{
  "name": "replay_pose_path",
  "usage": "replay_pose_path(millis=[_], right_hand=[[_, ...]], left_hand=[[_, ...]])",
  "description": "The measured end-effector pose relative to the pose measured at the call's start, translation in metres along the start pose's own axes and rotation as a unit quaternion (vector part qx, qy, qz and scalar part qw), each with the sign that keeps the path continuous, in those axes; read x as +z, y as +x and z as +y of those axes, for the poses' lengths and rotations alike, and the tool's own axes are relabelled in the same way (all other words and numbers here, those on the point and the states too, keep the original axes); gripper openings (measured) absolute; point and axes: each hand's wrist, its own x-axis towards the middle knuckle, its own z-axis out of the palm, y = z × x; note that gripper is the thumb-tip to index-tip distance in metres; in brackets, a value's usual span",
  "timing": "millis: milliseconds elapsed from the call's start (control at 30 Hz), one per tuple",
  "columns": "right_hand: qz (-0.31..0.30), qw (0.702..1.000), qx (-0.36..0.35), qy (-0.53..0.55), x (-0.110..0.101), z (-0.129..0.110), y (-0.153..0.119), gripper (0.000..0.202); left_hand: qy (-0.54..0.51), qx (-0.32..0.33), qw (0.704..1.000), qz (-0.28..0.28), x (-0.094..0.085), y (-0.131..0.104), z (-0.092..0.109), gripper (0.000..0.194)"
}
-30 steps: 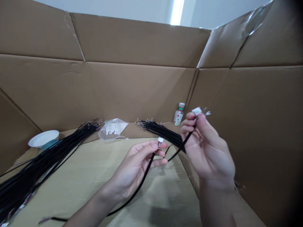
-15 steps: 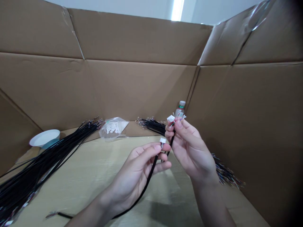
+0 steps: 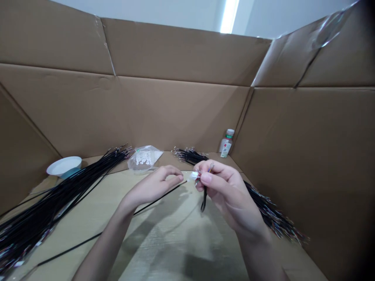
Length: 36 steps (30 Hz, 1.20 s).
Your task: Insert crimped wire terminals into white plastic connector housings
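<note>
My right hand (image 3: 234, 195) pinches the end of a black cable (image 3: 204, 201) between thumb and fingers. A white plug connector (image 3: 193, 176) and thin coloured wires with bare ends stick out by the fingertips, and a short loop of the cable hangs below. My left hand (image 3: 154, 185) is just left of it, fingers stretched out with nothing visible in them. Beneath this hand and forearm a single black cable (image 3: 72, 248) runs slantwise over the table; my arm covers part of it.
A large bundle of black cables (image 3: 63, 203) lies at the left, beside a white bowl (image 3: 65, 167). At the back are a clear bag (image 3: 145, 158) of small white parts and a bottle (image 3: 227, 143). Another cable bundle (image 3: 266, 207) stretches behind my right hand. Cardboard walls (image 3: 181, 113) surround the table.
My left hand has let go of the cable with the white connector, which now lies on the table, and has straightened its fingers. My right hand moved lower, keeping its cable.
</note>
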Motion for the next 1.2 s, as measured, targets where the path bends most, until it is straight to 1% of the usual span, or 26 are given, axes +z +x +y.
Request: replay_pose_path(millis=[33,100,133,167,233,300,367,433,533,600,667,767,833,867,900,933,967,1000,1033,1133,1200], right_hand=[[-0.008,1.0,0.005,-0.003,0.0,0.001,0.0,0.016],[-0.021,1.0,0.012,-0.009,0.0,0.004,0.0,0.016],[-0.027,0.999,0.015,-0.011,0.001,0.005,0.0,0.016],[-0.031,0.999,0.018,-0.013,0.001,0.007,0.001,0.016],[-0.034,0.999,0.022,-0.017,0.003,0.01,0.001,0.016],[-0.037,0.999,0.024,-0.022,0.005,0.012,0.001,0.017],[-0.042,0.998,0.027,-0.026,0.006,0.014,0.001,0.018],[-0.049,0.998,0.032,-0.029,0.007,0.015,0.001,0.018],[-0.048,0.998,0.033,-0.039,0.008,0.018,0.003,0.019],[-0.035,0.998,0.027,-0.05,0.008,0.019,0.004,0.017],[-0.019,0.998,0.011,-0.063,0.01,0.021,0.005,0.014],[0.009,0.995,-0.044,-0.093,0.014,0.023,0.004,0.008],[0.032,0.987,-0.089,-0.127,0.016,0.024,0.002,0.005],[0.044,0.982,-0.11,-0.147,0.017,0.025,0.001,0.003],[0.055,0.976,-0.129,-0.168,0.018,0.027,0.0,0.002],[0.066,0.969,-0.146,-0.188,0.019,0.028,0.0,0.002],[0.077,0.961,-0.164,-0.207,0.019,0.029,-0.001,0.004],[0.086,0.953,-0.181,-0.225,0.019,0.03,-0.002,0.005],[0.093,0.945,-0.198,-0.244,0.019,0.032,-0.002,0.007],[0.101,0.913,-0.26,-0.299,0.019,0.035,-0.001,0.014],[0.101,0.889,-0.299,-0.332,0.019,0.036,0.0,0.018]], left_hand=[[0.019,0.002,1.0,0.024,-0.002,-0.003,0.001,0.022],[0.059,0.021,0.995,0.078,-0.005,-0.01,0.01,0.027],[0.073,0.043,0.99,0.109,-0.007,-0.014,0.018,0.028],[0.075,0.065,0.987,0.127,-0.008,-0.018,0.028,0.026],[0.064,0.132,0.975,0.165,-0.01,-0.026,0.046,0.021],[0.072,0.183,0.964,0.181,-0.011,-0.035,0.06,0.017],[0.1,0.213,0.955,0.18,-0.011,-0.041,0.068,0.015],[0.148,0.236,0.943,0.18,-0.011,-0.044,0.071,0.012],[0.236,0.269,0.914,0.192,-0.013,-0.045,0.07,0.012],[0.301,0.296,0.884,0.2,-0.015,-0.045,0.068,0.014],[0.366,0.339,0.839,0.216,-0.018,-0.044,0.064,0.014],[0.439,0.421,0.749,0.263,-0.02,-0.042,0.055,0.014],[0.465,0.468,0.692,0.293,-0.021,-0.039,0.05,0.017],[0.473,0.483,0.671,0.303,-0.021,-0.038,0.048,0.019],[0.479,0.494,0.656,0.31,-0.021,-0.037,0.046,0.022],[0.482,0.499,0.649,0.312,-0.021,-0.036,0.044,0.023],[0.48,0.5,0.65,0.312,-0.02,-0.035,0.043,0.023],[0.475,0.496,0.657,0.311,-0.019,-0.033,0.042,0.021],[0.468,0.485,0.67,0.311,-0.018,-0.032,0.042,0.017],[0.429,0.428,0.732,0.311,-0.013,-0.029,0.042,0.005],[0.403,0.386,0.772,0.305,-0.01,-0.028,0.042,0.005]])
